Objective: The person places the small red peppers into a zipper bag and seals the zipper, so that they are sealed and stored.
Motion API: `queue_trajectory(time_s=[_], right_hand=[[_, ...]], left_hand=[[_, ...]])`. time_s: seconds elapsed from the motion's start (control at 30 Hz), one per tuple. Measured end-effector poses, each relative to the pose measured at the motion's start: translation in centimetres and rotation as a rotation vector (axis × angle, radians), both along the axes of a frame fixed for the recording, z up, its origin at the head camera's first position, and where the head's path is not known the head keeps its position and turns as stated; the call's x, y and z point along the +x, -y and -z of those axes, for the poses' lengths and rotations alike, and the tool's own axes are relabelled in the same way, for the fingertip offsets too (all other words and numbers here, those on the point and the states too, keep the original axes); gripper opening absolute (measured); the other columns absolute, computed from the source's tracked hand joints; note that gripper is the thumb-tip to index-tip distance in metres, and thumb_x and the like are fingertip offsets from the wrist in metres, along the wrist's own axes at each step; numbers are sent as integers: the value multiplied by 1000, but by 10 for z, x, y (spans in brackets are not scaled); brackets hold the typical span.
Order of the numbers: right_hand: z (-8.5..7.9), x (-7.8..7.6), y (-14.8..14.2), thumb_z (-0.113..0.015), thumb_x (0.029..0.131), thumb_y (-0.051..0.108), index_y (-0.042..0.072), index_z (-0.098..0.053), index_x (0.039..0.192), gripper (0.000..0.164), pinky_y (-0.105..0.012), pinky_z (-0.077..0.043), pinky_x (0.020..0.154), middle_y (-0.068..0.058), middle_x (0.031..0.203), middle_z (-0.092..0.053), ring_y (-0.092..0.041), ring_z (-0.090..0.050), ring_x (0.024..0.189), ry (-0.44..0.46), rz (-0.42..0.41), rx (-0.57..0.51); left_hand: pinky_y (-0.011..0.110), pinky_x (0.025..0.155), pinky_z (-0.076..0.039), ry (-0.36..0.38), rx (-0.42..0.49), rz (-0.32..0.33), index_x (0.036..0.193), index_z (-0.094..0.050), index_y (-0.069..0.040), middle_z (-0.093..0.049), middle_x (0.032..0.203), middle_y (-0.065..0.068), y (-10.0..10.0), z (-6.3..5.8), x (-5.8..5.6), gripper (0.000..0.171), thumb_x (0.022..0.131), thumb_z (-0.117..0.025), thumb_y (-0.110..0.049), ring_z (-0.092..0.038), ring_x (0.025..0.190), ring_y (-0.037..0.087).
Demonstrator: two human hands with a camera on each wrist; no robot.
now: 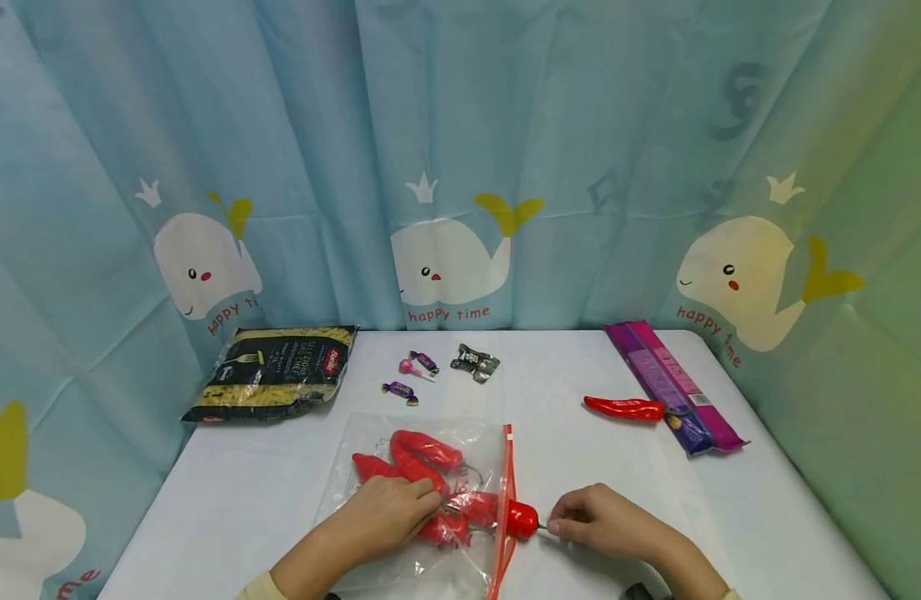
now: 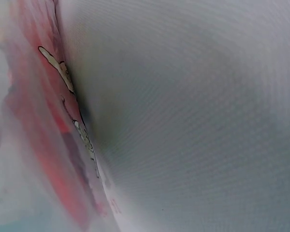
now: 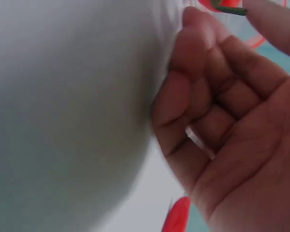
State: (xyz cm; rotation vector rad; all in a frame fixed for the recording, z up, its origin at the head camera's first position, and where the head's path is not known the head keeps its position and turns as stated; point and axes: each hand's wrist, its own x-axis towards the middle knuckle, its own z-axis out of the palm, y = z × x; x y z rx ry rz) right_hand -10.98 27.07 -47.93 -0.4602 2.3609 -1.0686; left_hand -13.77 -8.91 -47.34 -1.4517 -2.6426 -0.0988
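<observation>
A clear zip bag [image 1: 477, 440] with a red closure strip lies at the front middle, several red chili peppers [image 1: 430, 450] inside. One more red chili pepper [image 1: 522, 519] passes through the mouth, its stem end outside. From above, my left hand [image 1: 388, 510] grips the bag's film over the peppers, fingers curled. The left wrist view shows only blurred red behind film [image 2: 48, 145]. My right hand [image 1: 606, 521] is beside the bag mouth, thumb at the pepper's stem. In the right wrist view this stem [image 3: 232, 9] meets the thumb, while the loosely bent fingers [image 3: 188, 53] stand apart from it.
Another red chili pepper [image 1: 625, 408] lies at the right, against a purple packet [image 1: 678, 383]. A black-and-yellow pasta bag [image 1: 276, 371] is at the back left. Purple-wrapped candies [image 1: 400, 392], a pink lollipop [image 1: 407, 367] and a dark wrapped sweet [image 1: 475, 362] lie near the curtain [image 1: 460, 125].
</observation>
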Motion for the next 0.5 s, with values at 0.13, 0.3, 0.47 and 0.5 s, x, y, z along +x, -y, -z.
queue_trajectory(time_s=[0.13,0.3,0.47,0.5], right_hand=[[-4,2,-3,-65,98,31,14,-71,79,27,-23,-35,52,9,63,-56,-6,-46,56,22,-14,33],[0,3,-4,-61,100,27,14,-67,71,32,-22,-32,50,11,58,-50,-4,-41,53,21,-35,15],[2,0,7,-62,99,27,18,-69,76,26,-22,-35,52,12,61,-53,-3,-44,55,-48,-33,25],[2,-1,10,-62,99,28,19,-69,77,24,-22,-36,52,13,62,-53,-2,-44,56,-68,-35,25]], left_hand=[[21,54,-36,-6,2,2,96,-61,-23,-57,83,-11,0,-1,0,7,97,-65,-29,-49,61,4],[22,53,-37,-33,6,8,93,-61,-23,-57,83,-11,0,1,1,8,97,-65,-28,-49,61,5],[18,55,-36,10,1,5,93,-61,-25,-56,83,-13,-1,0,0,8,96,-68,-29,-45,61,2],[17,56,-35,31,-4,1,93,-61,-25,-55,83,-14,-1,0,0,9,96,-68,-30,-44,61,2]])
